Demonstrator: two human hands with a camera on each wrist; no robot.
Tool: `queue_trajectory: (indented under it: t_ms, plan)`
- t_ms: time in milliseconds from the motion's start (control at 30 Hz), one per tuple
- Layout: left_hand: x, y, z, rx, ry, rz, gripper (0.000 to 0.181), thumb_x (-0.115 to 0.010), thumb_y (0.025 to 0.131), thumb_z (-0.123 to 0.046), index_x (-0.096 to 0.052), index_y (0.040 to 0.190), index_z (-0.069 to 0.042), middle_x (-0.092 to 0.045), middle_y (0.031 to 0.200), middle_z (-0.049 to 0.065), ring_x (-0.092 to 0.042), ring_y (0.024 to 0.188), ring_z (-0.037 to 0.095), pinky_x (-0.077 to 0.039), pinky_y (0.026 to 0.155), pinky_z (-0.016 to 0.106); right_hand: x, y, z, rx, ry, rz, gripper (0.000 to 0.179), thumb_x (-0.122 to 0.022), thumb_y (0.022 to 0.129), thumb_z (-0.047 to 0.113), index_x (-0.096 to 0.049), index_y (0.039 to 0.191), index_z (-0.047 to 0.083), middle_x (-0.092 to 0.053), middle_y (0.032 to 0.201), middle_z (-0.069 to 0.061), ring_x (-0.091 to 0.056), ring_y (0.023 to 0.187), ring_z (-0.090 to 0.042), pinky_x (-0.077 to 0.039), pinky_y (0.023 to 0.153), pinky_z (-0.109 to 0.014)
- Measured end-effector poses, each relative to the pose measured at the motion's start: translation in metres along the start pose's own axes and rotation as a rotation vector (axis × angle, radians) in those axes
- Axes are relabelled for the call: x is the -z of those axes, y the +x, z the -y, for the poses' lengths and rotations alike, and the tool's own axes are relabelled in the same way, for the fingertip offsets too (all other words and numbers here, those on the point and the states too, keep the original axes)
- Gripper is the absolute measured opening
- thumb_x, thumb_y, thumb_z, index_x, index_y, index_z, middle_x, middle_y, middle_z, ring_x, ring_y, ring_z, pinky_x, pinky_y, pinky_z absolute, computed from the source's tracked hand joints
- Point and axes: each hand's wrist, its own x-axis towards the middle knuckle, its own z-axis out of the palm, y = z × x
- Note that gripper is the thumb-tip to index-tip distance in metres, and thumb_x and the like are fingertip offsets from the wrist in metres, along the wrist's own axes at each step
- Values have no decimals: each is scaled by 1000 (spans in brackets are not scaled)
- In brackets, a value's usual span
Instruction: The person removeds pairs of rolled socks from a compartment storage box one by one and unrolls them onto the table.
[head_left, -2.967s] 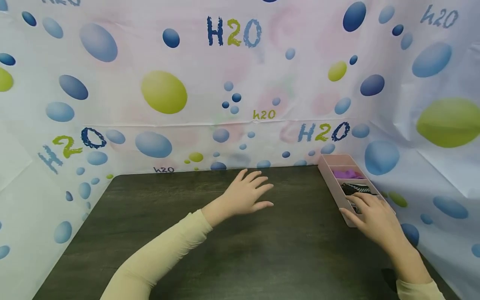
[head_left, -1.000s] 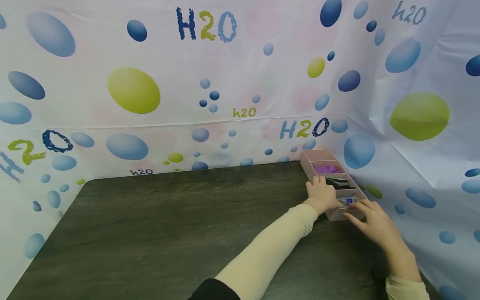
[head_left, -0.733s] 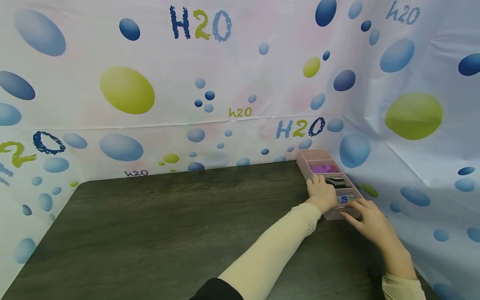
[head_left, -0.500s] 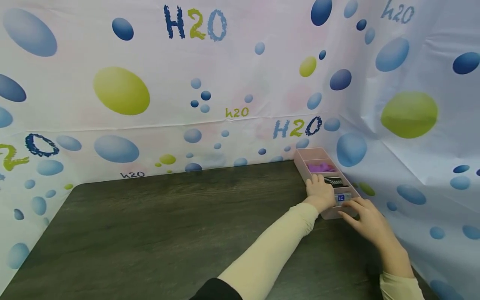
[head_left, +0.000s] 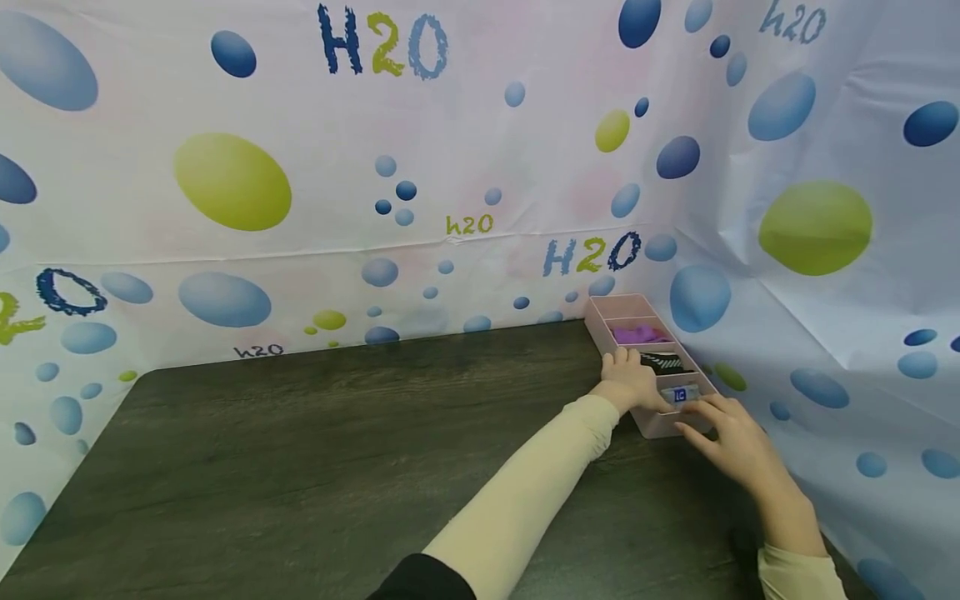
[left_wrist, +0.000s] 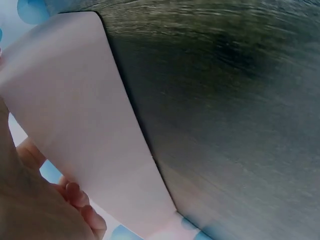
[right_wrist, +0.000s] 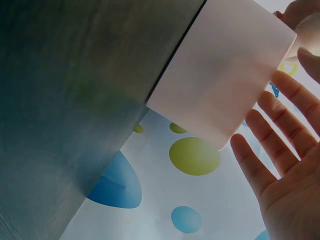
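At the right of the head view, a pale pink divided organizer box (head_left: 652,425) stands on the table. Inside lie a purple cloth-like item (head_left: 640,334), a black item with white stripes (head_left: 663,363) and, in the compartment nearer me, a small silvery packet with a blue label (head_left: 680,395). My left hand (head_left: 628,385) is over the box's left rim, fingers forward and loosely bent, thumb toward the packet. My right hand (head_left: 738,437) is at the front right corner, fingers apart at the rim. In the right wrist view, its fingers (right_wrist: 282,125) look loosely straight beside the box wall.
The dark wood-grain table (head_left: 337,467) extends to the left of the box. A white backdrop (head_left: 525,150) with blue and green dots rises behind and along the right side, close to the box.
My left hand has come from mid-table to the box, and just now shifted slightly left, uncovering its thumb. The packet has come into view, lying flatter. My right hand stays by the box.
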Motion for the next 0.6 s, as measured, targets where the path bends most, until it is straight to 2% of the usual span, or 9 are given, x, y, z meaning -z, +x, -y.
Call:
queue_trajectory:
  t_ms: [167, 367, 600]
  plan:
    - [3, 0, -6, -15, 76, -44, 37, -65, 78, -68, -67, 103, -41, -42, 131, -11, -31, 122, 10, -26, 99, 31, 1, 1, 2, -22, 4, 23, 20, -80, 76, 15, -72, 93, 9, -65, 93, -10, -59, 89, -34, -46, 76, -56]
    - [-1, 4, -12, -22, 98, -83, 30, -68, 79, -63, -67, 101, -42, -42, 130, -11, -31, 123, 11, -25, 100, 32, 0, 1, 3, -31, -4, 27, 20, -80, 77, 15, -72, 93, 8, -65, 92, -11, -59, 89, -33, -47, 77, -55]
    - [-6, 8, -12, -93, 104, -127, 27, -66, 81, -61, -69, 98, -40, -45, 128, -11, -34, 119, 11, -28, 97, 32, 2, 0, 3, -18, -8, 13, 20, -80, 76, 14, -72, 93, 7, -65, 92, -10, -59, 89, -34, -47, 76, -55]
